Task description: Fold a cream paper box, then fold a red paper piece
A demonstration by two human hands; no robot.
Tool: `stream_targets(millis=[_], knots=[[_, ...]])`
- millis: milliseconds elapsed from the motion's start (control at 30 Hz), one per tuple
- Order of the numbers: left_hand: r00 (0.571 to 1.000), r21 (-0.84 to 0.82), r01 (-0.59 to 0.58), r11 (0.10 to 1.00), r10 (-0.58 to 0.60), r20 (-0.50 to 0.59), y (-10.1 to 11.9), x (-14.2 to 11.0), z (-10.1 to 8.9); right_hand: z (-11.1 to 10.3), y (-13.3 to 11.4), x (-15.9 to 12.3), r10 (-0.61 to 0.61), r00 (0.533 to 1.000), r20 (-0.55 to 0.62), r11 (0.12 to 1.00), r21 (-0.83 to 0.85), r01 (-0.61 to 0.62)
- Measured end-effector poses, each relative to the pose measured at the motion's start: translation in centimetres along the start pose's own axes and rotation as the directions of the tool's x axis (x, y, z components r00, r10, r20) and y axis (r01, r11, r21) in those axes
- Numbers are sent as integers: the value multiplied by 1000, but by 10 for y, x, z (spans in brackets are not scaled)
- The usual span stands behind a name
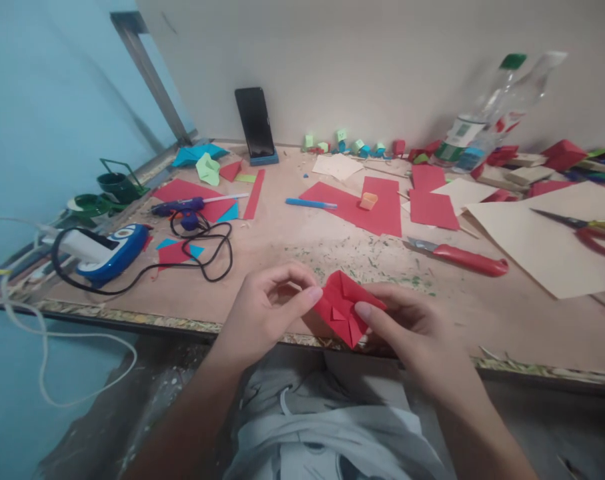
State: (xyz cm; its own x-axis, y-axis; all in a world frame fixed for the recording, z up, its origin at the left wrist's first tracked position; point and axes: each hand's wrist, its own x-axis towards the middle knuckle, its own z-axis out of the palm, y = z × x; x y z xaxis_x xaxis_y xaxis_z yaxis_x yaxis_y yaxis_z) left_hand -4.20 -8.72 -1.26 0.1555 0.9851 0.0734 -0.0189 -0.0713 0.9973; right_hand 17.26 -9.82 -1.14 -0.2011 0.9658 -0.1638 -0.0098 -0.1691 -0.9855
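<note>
A red folded paper [343, 300] with creases and small flaps is held over the table's front edge. My left hand [269, 307] pinches its left corner between thumb and fingers. On the other side, my right hand [412, 323] grips the paper with the thumb pressed on its face and the fingers behind, partly hidden. Beyond the hands lie red paper sheets [349, 210], a blue pen [311, 203] and a small orange piece [369, 201]. A utility knife with a red handle [469, 260] rests to the right.
At the left are a glue gun [177, 207] with a black cord and a blue-and-white power strip [115, 253]. A phone [255, 123] stands at the back. Plastic bottles [459, 137] and scissors [595, 233] on cream paper [547, 247] are at the right.
</note>
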Motion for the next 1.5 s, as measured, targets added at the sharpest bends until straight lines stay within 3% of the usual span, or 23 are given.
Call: stream_targets(millis=[200, 333, 433, 567, 767, 1333, 1500], knots=[[999, -55, 15, 998, -17, -36, -3, -3, -2, -2, 2, -2, -13, 1000, -12, 1000, -20, 13], [998, -27, 6, 1000, -4, 59, 0, -2, -1, -1, 2, -1, -33, 999, 8, 998, -51, 34], [991, -11, 58, 998, -56, 119, 2, -2, 1, -1, 0, 0, -66, 998, 21, 994, -89, 67], [981, -21, 166, 986, -163, 110, 4, -2, 4, -1, -2, 0, -107, 993, 47, 976, -183, 114], [968, 67, 191, 979, -199, 155, 5, -2, 6, -1, -5, 0, -184, 979, 86, 929, -310, 202], [947, 187, 238, 953, -270, 172, 6, -3, 10, 1, -10, 0, -145, 982, 123, 901, -394, 182], [958, 172, 193, 966, -224, 181, 7, -2, 9, 1, -9, -2, -131, 983, 125, 895, -411, 172]])
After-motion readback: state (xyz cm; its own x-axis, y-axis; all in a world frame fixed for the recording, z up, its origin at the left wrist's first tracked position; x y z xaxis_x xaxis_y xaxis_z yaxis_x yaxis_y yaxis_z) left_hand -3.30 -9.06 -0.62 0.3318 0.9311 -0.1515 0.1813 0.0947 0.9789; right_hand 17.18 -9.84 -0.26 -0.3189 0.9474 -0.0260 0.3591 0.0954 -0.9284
